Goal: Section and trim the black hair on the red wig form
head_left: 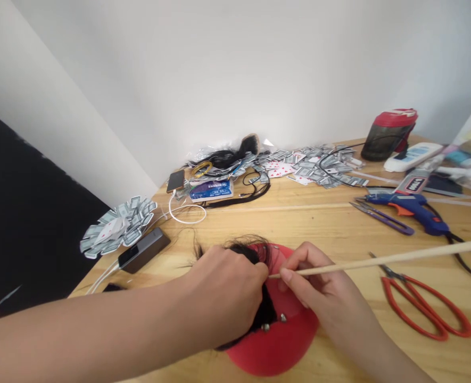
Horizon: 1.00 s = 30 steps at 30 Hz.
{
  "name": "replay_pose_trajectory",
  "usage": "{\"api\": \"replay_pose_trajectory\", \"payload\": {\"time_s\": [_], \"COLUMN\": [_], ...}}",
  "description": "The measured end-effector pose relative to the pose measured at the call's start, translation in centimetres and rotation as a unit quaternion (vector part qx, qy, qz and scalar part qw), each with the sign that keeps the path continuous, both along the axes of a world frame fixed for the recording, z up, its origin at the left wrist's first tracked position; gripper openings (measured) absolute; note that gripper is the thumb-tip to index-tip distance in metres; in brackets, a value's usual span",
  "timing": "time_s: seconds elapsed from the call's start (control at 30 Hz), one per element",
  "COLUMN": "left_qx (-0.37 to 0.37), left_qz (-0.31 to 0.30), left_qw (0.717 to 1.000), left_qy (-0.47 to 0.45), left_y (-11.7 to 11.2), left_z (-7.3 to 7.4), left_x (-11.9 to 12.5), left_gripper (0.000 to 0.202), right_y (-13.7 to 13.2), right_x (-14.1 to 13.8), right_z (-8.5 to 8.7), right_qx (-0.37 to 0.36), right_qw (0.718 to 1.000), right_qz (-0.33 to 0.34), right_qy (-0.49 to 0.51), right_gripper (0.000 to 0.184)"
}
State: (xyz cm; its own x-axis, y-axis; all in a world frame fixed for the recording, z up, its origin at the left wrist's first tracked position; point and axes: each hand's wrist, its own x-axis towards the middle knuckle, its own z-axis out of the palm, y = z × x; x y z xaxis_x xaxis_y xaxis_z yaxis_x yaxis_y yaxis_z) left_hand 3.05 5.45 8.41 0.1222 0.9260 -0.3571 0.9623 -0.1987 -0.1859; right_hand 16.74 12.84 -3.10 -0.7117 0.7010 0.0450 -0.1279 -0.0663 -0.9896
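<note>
A red rounded form [283, 340] lies on the wooden table [307, 218] near the front edge, with black hair [259, 314] pinned over its left side by small metal pins. My left hand [227, 292] presses down on the hair, fingers curled over it. My right hand [319, 287] pinches a long thin wooden stick [382, 260] whose tip points into the hair by my left fingers. The stick runs out to the right.
Red-handled scissors [422, 303] lie right of my hand. Behind them are a blue glue gun [413, 207] and purple snips [382, 217]. Scattered playing cards [319, 165], a card fan [119, 226], more black hair [227, 155], a phone [144, 250] and cables lie further back and left.
</note>
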Motion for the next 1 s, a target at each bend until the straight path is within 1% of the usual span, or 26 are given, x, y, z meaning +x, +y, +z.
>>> {"api": "replay_pose_trajectory", "payload": {"time_s": [0.13,0.33,0.4,0.47,0.53,0.63,0.7,0.8,1.0], "left_qx": [-0.011,-0.016,-0.006,0.008,0.019,0.012,0.0,-0.005,-0.009], "left_qz": [0.001,-0.028,-0.04,-0.037,-0.015,0.044,0.074,0.081,0.069], "left_qw": [1.0,0.999,0.998,0.997,0.993,0.981,0.977,0.98,0.992], "left_qy": [-0.017,-0.041,-0.053,-0.073,-0.116,-0.188,-0.202,-0.184,-0.102], "left_y": [0.0,-0.6,-1.0,-1.4,-1.5,-1.1,-0.8,-0.3,0.3], "left_z": [-0.2,-0.1,-0.3,-0.6,-0.9,-1.2,-1.1,-0.7,-0.3], "left_x": [-0.5,-1.5,-1.9,-2.4,-2.8,-3.1,-3.1,-2.7,-1.5], "left_gripper": [0.02,0.016,0.017,0.018,0.021,0.027,0.028,0.026,0.027], "right_y": [0.1,-0.1,-0.1,-0.2,-0.3,-0.3,-0.3,-0.3,-0.1], "right_x": [-0.1,-0.1,0.0,0.0,0.1,0.1,0.2,0.3,0.3], "right_z": [0.7,1.3,1.4,1.5,1.5,1.2,1.1,1.0,1.0], "right_qx": [0.022,-0.001,-0.002,-0.007,-0.011,-0.011,-0.006,0.001,0.0], "right_qw": [1.0,1.0,0.999,0.999,0.999,0.999,0.999,0.999,0.999], "right_qz": [-0.018,-0.023,-0.024,-0.025,-0.021,-0.017,-0.014,-0.015,-0.011], "right_qy": [-0.008,-0.021,-0.023,-0.034,-0.04,-0.041,-0.04,-0.041,-0.043], "right_gripper": [0.022,0.022,0.022,0.021,0.021,0.021,0.02,0.019,0.021]}}
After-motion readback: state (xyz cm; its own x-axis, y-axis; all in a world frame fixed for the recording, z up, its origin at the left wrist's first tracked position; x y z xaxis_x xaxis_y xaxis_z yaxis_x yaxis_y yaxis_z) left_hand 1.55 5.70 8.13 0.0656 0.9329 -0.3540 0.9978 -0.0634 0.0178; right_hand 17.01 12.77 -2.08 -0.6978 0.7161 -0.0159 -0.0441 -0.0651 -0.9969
